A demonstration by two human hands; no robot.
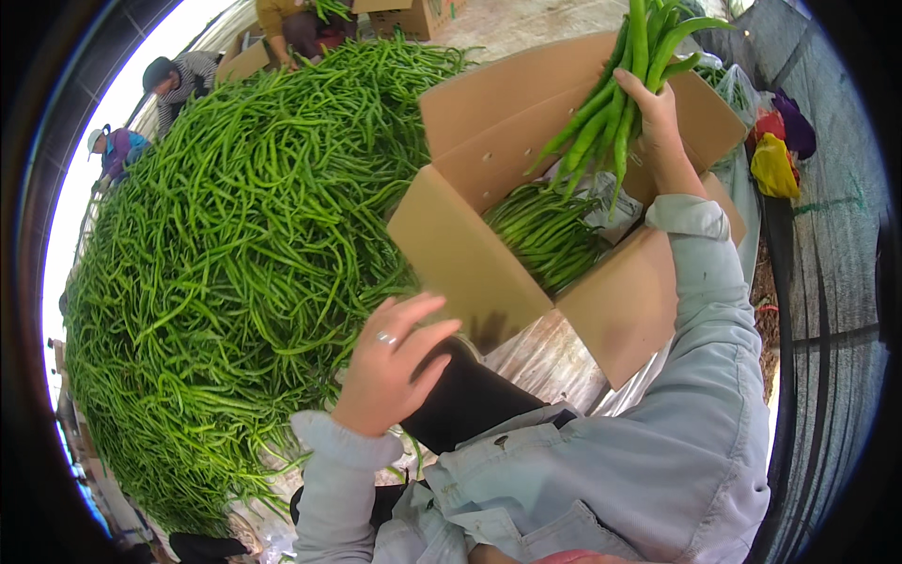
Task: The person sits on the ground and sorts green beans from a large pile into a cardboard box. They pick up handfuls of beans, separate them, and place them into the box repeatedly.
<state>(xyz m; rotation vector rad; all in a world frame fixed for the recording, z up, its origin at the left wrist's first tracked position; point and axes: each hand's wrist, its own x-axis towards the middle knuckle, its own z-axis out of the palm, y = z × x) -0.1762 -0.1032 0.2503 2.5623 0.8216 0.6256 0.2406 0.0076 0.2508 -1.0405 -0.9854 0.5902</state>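
My right hand (655,113) is closed around a bunch of long green chili peppers (613,106), held up above the far right part of an open cardboard box (486,261). Inside the box more long green peppers (550,233) lie side by side, with clear plastic (614,204) next to them. My left hand (391,363) hangs empty, fingers apart, between the near box flap and a big heap of green peppers (246,233). A ring is on one of its fingers.
The heap spreads across the left. Several people crouch along its far edge, near a second cardboard box (409,17). At the right are a yellow bag (774,166), a purple bag (795,123) and a dark mesh wall (838,254). Plastic sheeting (546,352) covers the ground.
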